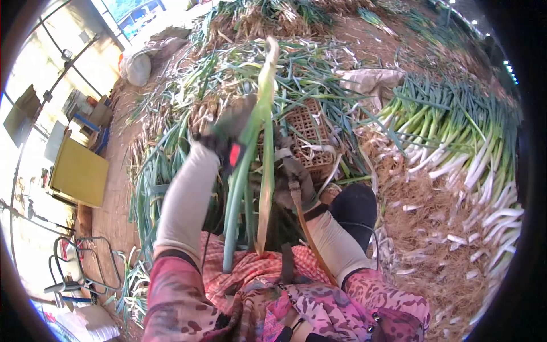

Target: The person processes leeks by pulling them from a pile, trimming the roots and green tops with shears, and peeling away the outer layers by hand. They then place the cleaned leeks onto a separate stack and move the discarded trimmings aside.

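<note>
A long green onion [263,114] stands up in front of me, its leaves green with yellowed, withered parts. My left hand [231,125], in a dark glove with a red patch, is at the onion's left side. It is blurred, but its fingers appear closed around the onion. My right hand [293,181], also gloved, is lower and to the right, wrapped round the fitting of a brown hose [307,228]. The hose runs down past my right forearm toward my lap. The far end of the fitting is hard to make out.
A brown plastic crate [310,134] lies beyond my right hand among loose onion leaves. Trimmed green onions [456,125] are laid in a row at right, beside a heap of roots [421,239]. Untrimmed onions [162,154] lie at left. A metal-framed chair [85,265] stands farther left.
</note>
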